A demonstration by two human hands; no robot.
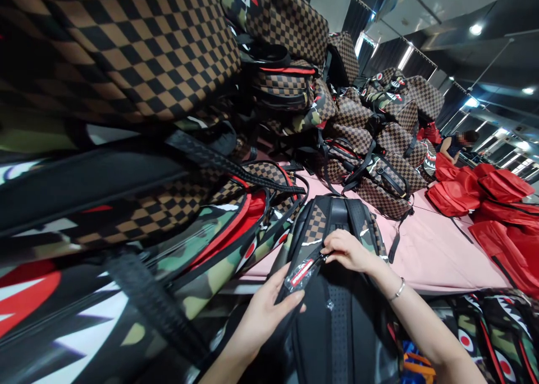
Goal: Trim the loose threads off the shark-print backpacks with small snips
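Note:
A backpack [349,316] lies with its black padded back and shoulder straps facing up, its brown-and-black checked top away from me. My left hand [265,308] is closed around one shoulder strap, thumb on top. On that strap is a red label [302,272] with white lettering under clear, wrinkled plastic. Just above the label, the thumb and fingers of my right hand [347,251] pinch together over the strap. A small dark bit shows at the fingertips, too small to name. A bracelet [398,288] circles my right wrist.
Checked and camouflage backpacks [189,53] are heaped high on the left and at the back. An open bag [248,215] shows red lining. Red bags [458,190] lie at the right on the pink table cover [433,249]. More camouflage bags [497,328] are below. A person [450,147] is far back.

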